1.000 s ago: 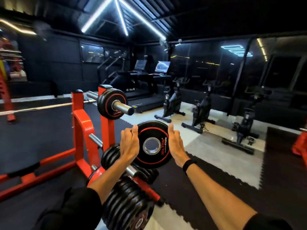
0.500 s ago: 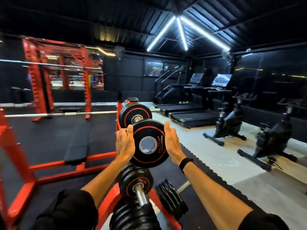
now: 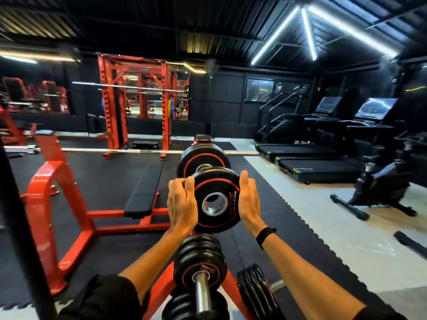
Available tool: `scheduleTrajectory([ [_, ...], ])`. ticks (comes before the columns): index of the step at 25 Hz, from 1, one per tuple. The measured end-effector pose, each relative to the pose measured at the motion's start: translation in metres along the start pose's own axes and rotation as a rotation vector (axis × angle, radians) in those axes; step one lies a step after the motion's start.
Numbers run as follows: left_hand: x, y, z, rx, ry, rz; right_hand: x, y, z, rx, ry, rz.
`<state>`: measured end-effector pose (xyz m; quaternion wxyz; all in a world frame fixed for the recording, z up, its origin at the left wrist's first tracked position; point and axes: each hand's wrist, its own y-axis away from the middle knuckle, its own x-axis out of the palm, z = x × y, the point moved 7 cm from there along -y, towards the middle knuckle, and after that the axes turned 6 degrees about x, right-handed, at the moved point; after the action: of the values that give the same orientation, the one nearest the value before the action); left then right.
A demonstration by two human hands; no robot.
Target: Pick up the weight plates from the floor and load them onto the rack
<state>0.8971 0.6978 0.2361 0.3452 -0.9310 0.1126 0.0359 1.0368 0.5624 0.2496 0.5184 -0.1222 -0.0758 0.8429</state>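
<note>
Weight plate [image 3: 216, 203] is up at chest height in front of me, face toward camera, its bore just below and in front of the upper peg [image 3: 203, 167] that already carries a loaded plate [image 3: 203, 161]. It sits between my palms: left hand [image 3: 181, 204] on the left rim with fingers curling over the top edge, right hand [image 3: 248, 200] flat against the right rim, fingers straight. Risk: bore looks off the peg tip, so pushing now could knock steel on steel and jar the plate loose. The right side is only pressed, not hooked; a slip there drops it onto the lower stack [image 3: 199, 262] or my feet.
</note>
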Motion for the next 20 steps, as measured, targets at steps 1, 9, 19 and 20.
scheduleTrajectory([
  [1,-0.001,0.0,-0.003,0.046,-0.005,-0.04,0.0,-0.003,0.001,-0.017,-0.01,-0.012],
  [9,0.031,-0.044,0.019,0.023,-0.087,-0.06,0.032,-0.049,-0.007,-0.085,0.075,-0.023],
  [19,0.076,-0.088,0.059,0.035,-0.334,0.177,0.077,-0.128,-0.01,-0.075,0.354,-0.027],
  [20,0.074,-0.088,0.058,0.012,-0.332,0.211,0.076,-0.127,-0.01,-0.051,0.378,0.003],
])
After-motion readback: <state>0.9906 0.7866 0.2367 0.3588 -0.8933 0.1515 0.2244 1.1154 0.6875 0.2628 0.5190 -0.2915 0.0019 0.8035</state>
